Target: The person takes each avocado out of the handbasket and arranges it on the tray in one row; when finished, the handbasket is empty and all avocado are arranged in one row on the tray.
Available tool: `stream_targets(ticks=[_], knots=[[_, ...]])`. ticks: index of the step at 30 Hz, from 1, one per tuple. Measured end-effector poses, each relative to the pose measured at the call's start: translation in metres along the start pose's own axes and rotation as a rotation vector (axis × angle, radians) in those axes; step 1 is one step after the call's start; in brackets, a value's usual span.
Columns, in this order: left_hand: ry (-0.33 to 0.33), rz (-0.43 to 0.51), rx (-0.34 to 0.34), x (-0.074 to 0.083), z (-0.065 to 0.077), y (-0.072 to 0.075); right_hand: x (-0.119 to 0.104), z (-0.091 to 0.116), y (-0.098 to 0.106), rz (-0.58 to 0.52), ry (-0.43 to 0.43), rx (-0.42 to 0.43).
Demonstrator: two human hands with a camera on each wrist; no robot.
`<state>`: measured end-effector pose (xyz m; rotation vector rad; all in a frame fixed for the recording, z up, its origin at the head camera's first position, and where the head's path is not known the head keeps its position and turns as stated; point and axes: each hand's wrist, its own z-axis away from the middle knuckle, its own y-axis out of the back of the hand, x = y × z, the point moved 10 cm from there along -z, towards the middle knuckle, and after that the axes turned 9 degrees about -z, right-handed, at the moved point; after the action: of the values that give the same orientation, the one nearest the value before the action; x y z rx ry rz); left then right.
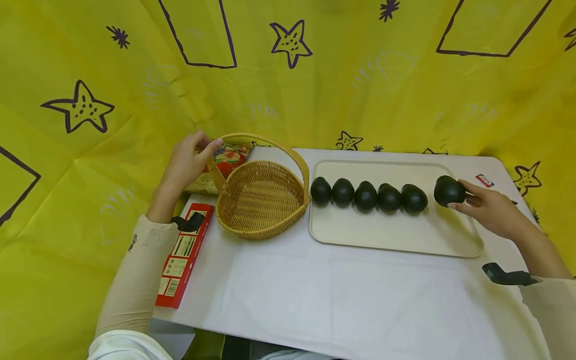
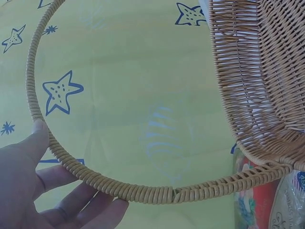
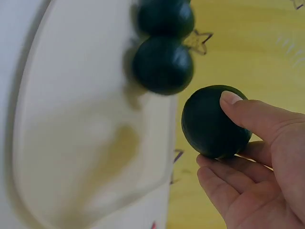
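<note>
My right hand [image 1: 490,207] grips a dark green avocado [image 1: 449,191] between thumb and fingers, over the right end of a cream tray [image 1: 360,235]. In the right wrist view, the thumb lies across the held avocado [image 3: 214,124], with the fingers under it. Several more avocados [image 1: 366,196] sit in a row along the tray's left and middle. My left hand [image 1: 191,155] holds the arched handle [image 1: 270,139] of a wicker basket [image 1: 263,230], thumb on one side and fingers on the other in the left wrist view. The heart-shaped basket has nothing in it.
Left of the basket lies a long red box [image 1: 185,257] on the white table [image 1: 315,295]. A red and gold package [image 1: 229,156] stands behind the basket handle. A small red and white label [image 1: 484,180] is right of the tray. Yellow patterned cloth [image 1: 270,95] hangs behind.
</note>
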<state>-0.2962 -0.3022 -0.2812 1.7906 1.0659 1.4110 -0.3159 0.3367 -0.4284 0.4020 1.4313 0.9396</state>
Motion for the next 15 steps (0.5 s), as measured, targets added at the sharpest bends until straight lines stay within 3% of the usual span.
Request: stream_targets(ticks=[6,15], knots=[[0.001,-0.009,0.004,0.001,0.000,0.001,0.030,-0.011,-0.012,-0.001,-0.036,-0.059],[0.009,-0.008,-0.001,0.002,0.002,0.001,0.037,-0.023,-0.022,-0.035,-0.014,-0.076]])
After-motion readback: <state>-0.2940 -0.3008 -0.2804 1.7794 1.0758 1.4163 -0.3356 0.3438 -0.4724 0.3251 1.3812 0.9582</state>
